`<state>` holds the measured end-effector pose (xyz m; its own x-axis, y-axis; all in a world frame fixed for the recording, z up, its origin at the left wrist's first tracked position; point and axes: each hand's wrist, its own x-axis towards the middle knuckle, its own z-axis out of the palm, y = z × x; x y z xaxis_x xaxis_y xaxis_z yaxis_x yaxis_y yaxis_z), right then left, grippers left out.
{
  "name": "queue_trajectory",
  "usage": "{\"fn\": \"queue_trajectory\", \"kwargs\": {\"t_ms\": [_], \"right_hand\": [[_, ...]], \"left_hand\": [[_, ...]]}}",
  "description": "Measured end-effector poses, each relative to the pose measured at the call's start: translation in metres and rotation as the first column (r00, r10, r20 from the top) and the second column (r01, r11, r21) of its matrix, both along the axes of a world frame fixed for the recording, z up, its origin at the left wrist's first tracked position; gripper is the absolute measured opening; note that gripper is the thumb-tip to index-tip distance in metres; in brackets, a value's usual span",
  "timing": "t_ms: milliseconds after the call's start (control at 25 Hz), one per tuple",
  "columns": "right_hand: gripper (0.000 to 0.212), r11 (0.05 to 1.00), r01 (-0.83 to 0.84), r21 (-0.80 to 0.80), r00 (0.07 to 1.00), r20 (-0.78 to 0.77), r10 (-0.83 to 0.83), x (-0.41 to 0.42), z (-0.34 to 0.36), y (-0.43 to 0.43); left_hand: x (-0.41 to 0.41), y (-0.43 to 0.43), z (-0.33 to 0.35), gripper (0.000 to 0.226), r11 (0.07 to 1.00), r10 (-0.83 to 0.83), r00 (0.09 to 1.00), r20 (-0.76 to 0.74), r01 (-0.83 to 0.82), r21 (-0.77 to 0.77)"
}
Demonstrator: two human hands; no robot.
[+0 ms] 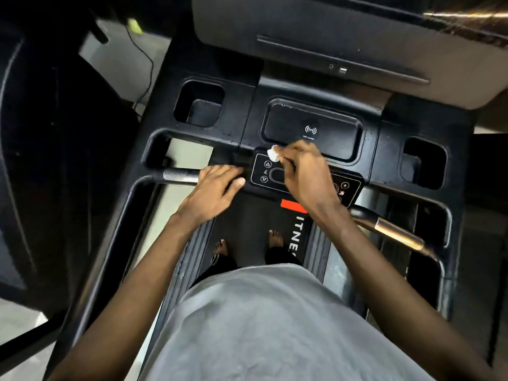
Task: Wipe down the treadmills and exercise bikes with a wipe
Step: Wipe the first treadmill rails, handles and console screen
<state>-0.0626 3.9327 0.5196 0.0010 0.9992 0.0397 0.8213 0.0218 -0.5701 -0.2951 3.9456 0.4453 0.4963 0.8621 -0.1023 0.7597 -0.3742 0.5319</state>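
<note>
One rigid treadmill console [247,105] logged, control panel [264,171] on its near edge, left hand [214,193] laid on the handlebar [178,176] with fingers straight and together, right hand [305,171] pinching the wipe [273,154] at the panel's upper left corner: judged soft, light, best held bunched under fingertips.

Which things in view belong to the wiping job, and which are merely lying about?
Job: wipe, pinched by right hand; treadmill control panel; left hand resting on metal handlebar.
Lying about: black cable; yellow-green object on the floor.
</note>
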Motion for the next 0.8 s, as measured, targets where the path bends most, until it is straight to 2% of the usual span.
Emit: {"fn": "queue_trajectory", "kwargs": {"t_ms": [160,280,440,520,680,800], "right_hand": [[0.031,0.999,-0.052,-0.011,0.998,0.042,0.052,-0.023,-0.003,0.009],[0.025,0.996,-0.049,0.074,0.999,0.019,0.048,-0.039,-0.008,0.012],[0.02,0.977,-0.158,0.143,0.971,0.204,0.127,-0.054,-0.013,0.006],[0.02,0.971,-0.179,0.157,0.961,0.242,0.138,-0.053,-0.01,-0.003],[0.022,0.985,-0.156,0.072,0.959,0.251,0.134,-0.063,-0.019,-0.04],[0.015,0.989,-0.12,0.086,0.973,0.207,0.1,-0.071,-0.034,-0.06]], "left_hand": [[-0.021,0.012,-0.001,0.067,0.993,-0.084,0.996,0.013,0.085,-0.078],[-0.054,0.023,-0.006,0.068,0.99,-0.086,0.996,-0.002,0.085,-0.111],[-0.07,0.024,-0.009,0.058,0.991,-0.096,0.993,0.072,0.102,-0.09],[-0.069,0.022,-0.009,0.053,0.994,-0.084,0.99,0.111,0.091,-0.064],[-0.07,0.019,-0.014,0.052,0.997,-0.073,0.989,0.131,0.075,-0.006],[-0.068,0.02,-0.014,0.051,0.996,-0.079,0.986,0.145,0.083,-0.02]]}}
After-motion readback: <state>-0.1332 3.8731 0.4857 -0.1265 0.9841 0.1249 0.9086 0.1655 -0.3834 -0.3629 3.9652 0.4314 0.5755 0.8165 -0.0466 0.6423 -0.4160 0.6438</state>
